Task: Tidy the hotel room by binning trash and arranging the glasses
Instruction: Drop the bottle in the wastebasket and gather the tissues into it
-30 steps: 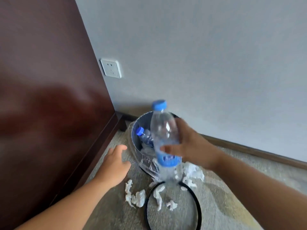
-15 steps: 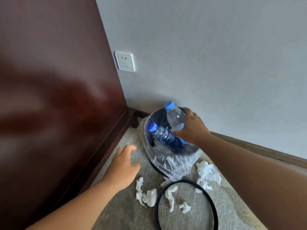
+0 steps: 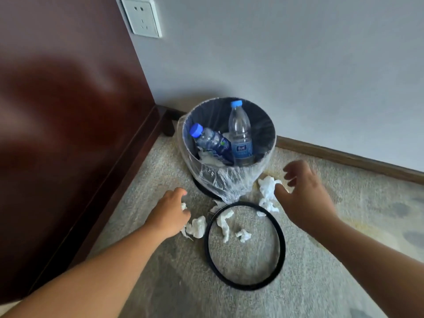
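Tissue (image 3: 196,227): left hand (image 3: 169,214) curled over it; right hand (image 3: 307,196) spread.

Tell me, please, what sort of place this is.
Likely a hotel-room or bedroom corner: grey-beige carpet, a white wall socket, and a small black bin lined with clear plastic beside dark reddish wooden furniture.

Two bare forearms (image 3: 103,267), bare left hand (image 3: 168,214), bare right hand (image 3: 307,198)

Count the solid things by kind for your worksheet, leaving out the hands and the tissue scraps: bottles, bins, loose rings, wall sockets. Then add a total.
Bottles: 2
Bin: 1
Black ring: 1
Wall socket: 1
Total: 5
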### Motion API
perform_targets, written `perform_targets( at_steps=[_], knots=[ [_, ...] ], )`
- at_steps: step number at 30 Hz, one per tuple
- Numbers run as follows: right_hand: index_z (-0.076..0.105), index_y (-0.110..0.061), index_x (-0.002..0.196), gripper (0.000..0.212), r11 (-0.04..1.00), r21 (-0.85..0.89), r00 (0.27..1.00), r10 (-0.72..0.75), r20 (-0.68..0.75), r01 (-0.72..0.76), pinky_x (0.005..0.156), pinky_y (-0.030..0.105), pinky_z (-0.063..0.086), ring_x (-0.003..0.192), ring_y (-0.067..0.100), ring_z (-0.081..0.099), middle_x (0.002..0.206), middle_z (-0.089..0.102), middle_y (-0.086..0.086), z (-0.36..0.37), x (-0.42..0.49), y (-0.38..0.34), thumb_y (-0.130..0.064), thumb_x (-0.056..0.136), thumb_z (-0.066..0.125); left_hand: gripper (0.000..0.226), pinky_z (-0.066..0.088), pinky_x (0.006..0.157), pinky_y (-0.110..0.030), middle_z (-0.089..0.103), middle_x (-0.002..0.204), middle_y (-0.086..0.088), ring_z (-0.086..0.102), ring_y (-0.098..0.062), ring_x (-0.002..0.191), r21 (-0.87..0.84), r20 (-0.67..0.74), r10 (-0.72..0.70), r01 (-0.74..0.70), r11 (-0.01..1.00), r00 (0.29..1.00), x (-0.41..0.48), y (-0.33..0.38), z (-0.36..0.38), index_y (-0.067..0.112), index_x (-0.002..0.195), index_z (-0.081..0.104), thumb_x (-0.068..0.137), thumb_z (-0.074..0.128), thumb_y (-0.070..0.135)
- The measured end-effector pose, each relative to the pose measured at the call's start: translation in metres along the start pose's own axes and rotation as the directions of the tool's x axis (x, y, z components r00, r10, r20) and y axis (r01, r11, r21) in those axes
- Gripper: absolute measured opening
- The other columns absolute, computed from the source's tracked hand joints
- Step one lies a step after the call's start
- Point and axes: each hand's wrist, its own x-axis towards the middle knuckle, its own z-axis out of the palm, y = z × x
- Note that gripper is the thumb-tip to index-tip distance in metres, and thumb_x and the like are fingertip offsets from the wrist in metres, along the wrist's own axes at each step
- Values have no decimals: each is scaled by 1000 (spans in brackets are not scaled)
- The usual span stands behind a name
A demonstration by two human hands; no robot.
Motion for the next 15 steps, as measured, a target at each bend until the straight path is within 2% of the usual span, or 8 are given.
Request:
perform_targets(
  at_steps=[5, 9, 15],
  knots=[
    [49, -16, 121, 38, 988, -87, 981, 141, 131, -130, 83, 31, 50, 97, 14, 56, 114, 57, 0, 49, -13, 37, -27, 87, 62, 56, 42, 100, -37, 36, 143, -6, 41, -27, 129, 131, 79, 28, -38, 991, 996, 12, -26, 44, 22, 139, 36, 88, 58, 26],
    [49, -21, 126, 41, 988, -106, 960, 133, 248, -110, 88, 31, 49, 100, 12, 55, 122, 55, -2, 93, -21, 42, -31, 88, 61, 66, 40, 104, -42, 23, 152, -5, 31, -31, 136, 239, 129, 8, -38, 970, 992, 23, -48, 66, 25, 146, 27, 87, 57, 27],
    [50, -26, 124, 40, 991, -92, 955, 115, 272, -93, 86, 34, 51, 105, 14, 57, 122, 56, -5, 131, -25, 42, -35, 86, 62, 89, 31, 113, -43, -3, 161, -5, 4, -31, 147, 310, 222, 3, -74, 948, 975, 40, -66, 84, 35, 151, 5, 83, 62, 33]
  ],
)
